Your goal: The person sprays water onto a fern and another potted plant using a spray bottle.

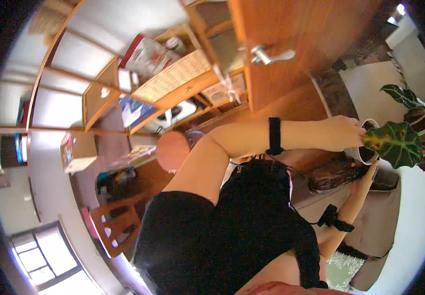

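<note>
At the right side of the head view is a white plant pot [368, 156], with dark soil showing at its mouth. Large dark green leaves with pale veins [394, 145] spread beside it, one of them browned at its near edge. My left hand [346, 132] grips the pot's wall close to the rim, its fingers closed and partly hidden. From below, my right hand [365, 181] reaches up against the pot's lower side, its fingertips touching it. Whether it grips or only supports the pot is hard to see. Black bands circle both wrists.
A wooden door with a metal handle [271, 55] stands above my left arm. Shelves with a woven basket [173, 73] are at upper left. A round reddish stool top [172, 151] lies behind my left elbow. A brown sofa [374, 216] is beyond my right arm.
</note>
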A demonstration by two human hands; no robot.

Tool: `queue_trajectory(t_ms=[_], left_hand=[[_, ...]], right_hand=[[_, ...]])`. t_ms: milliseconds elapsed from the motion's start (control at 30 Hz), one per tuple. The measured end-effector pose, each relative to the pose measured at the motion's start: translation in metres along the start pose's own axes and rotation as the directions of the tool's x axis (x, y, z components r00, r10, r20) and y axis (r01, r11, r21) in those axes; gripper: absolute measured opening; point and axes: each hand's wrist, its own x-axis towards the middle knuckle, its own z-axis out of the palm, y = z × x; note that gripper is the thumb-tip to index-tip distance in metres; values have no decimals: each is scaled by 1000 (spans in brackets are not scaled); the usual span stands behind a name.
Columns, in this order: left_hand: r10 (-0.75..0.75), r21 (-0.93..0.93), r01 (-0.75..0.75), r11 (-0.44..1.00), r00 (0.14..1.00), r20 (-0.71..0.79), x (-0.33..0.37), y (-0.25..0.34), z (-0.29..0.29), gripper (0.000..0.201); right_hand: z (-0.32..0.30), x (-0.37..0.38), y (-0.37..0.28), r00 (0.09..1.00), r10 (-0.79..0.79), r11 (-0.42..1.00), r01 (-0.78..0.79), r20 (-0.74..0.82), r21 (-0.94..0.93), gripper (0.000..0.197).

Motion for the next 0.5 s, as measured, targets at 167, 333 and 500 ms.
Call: queue_trajectory(t_ms=[167,333,500], left_hand=[[-5,23,3,1000,996,92,72,-61,30,12],[132,127,-158,979,973,191,165,-127,89,10],[-63,-41,66,997,996,66,266,-192,125,20]], right_hand=[[2,88,-18,992,26,1000,-27,-127,-6,51],[-33,199,-45,1000,9,1000,-9,-22,-7,42],[-29,316,-110,985,-160,987,162,66,-26,35]])
